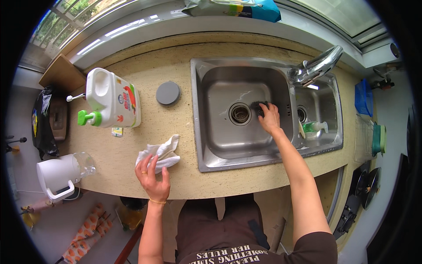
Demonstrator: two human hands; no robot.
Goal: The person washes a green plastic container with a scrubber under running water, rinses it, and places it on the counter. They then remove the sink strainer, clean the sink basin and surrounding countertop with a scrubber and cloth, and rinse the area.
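Observation:
My right hand reaches down into the large basin of the steel double sink. Its fingers are on a dark scouring pad, beside the drain strainer; the hand covers part of the pad. Over the worktop left of the sink is my left hand, its fingers apart and slightly bent. A crumpled white cloth lies just beyond those fingertips and partly behind them. Whether the fingers touch the cloth is hard to tell.
A chrome faucet rises behind the basins. The small basin holds a green pump bottle. On the worktop stand a large white jug with a green pump, a grey round lid and a white kettle.

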